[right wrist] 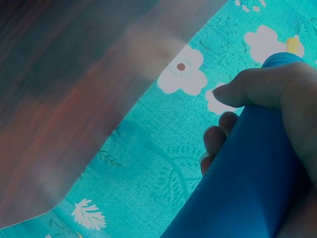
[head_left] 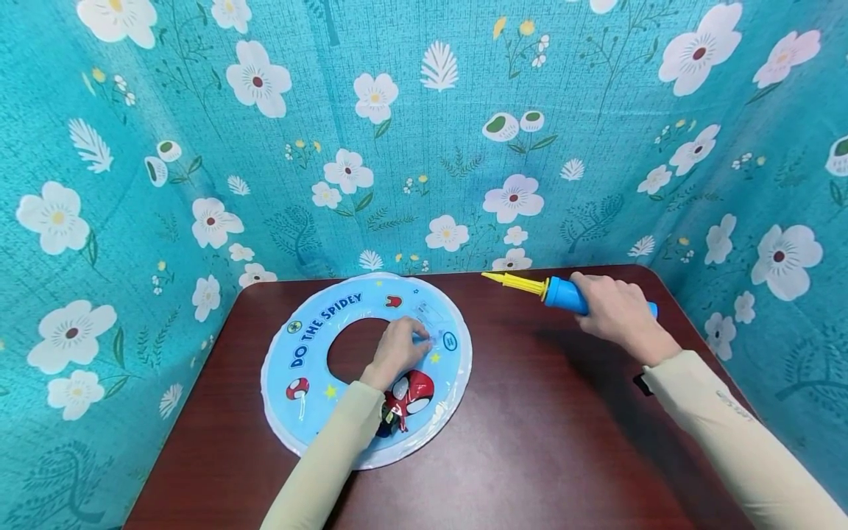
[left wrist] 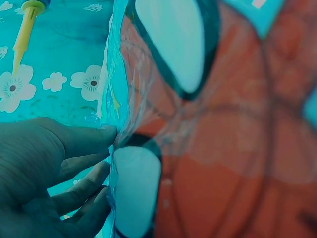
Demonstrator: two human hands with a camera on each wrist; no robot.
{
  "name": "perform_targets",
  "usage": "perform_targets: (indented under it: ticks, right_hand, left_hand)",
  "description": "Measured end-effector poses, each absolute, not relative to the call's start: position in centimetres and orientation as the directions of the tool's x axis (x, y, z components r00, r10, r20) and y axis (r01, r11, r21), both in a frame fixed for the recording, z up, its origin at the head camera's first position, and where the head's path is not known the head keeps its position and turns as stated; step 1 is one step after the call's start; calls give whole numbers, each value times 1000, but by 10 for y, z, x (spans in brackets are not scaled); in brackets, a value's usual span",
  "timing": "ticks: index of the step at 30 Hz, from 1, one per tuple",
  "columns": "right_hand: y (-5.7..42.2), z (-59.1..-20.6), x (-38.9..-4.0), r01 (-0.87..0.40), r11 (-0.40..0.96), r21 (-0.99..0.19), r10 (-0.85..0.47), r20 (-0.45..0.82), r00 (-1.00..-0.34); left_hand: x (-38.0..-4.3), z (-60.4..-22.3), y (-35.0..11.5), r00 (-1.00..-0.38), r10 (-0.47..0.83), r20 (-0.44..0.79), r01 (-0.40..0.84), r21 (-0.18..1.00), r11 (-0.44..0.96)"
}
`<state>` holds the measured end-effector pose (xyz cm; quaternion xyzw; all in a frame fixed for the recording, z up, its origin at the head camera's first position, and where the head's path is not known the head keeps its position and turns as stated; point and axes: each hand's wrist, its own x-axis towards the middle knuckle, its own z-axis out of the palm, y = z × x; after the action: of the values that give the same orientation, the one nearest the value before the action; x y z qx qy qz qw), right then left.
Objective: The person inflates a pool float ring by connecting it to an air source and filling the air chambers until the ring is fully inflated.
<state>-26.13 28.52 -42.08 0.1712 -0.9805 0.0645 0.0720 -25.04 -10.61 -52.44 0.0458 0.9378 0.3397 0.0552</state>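
A light blue swim ring point(head_left: 314, 383) with "DO THE SPIDEY" lettering and a red masked cartoon figure point(head_left: 414, 394) lies on the table's left half. My left hand point(head_left: 395, 350) reaches over its centre hole and pinches the ring near the inner right edge. In the left wrist view, thumb and fingertips meet the clear, wrinkled plastic beside the figure's eye. What exactly sits between those fingertips is partly hidden. Above the table's right side, my right hand point(head_left: 619, 309) grips a blue hand pump point(head_left: 563, 294) by its body. The pump's yellow nozzle point(head_left: 520, 283) points left towards the ring, apart from it.
A dark reddish-brown table point(head_left: 530, 442) with rounded back corners carries the ring. Teal floral cloth point(head_left: 411, 147) hangs close behind the table and along both sides. A dark band point(head_left: 642, 384) shows at the right wrist.
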Motion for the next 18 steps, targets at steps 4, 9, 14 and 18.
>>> perform_targets:
  ticks: [4,9,14,18]
  right_hand:
    - [278,-420,-261,-362,928,-87,-346,155,-925]
    - [271,-422,-262,-387,920,-57,-374,166,-913]
    - [266,-426,-264,-402,915,-36,-392,167,-905]
    - [261,-430,-264,-419,908,-18,-410,169,-896]
  left_hand:
    - [-250,-524,-105,-990,119,-75,44,642,766]
    - [-250,-525,-105,-991,116,-69,47,632,774]
    - [-250,-525,-105,-990,120,-68,50,635,771]
    - [-249,-525,-106,-991,123,-62,56,637,769]
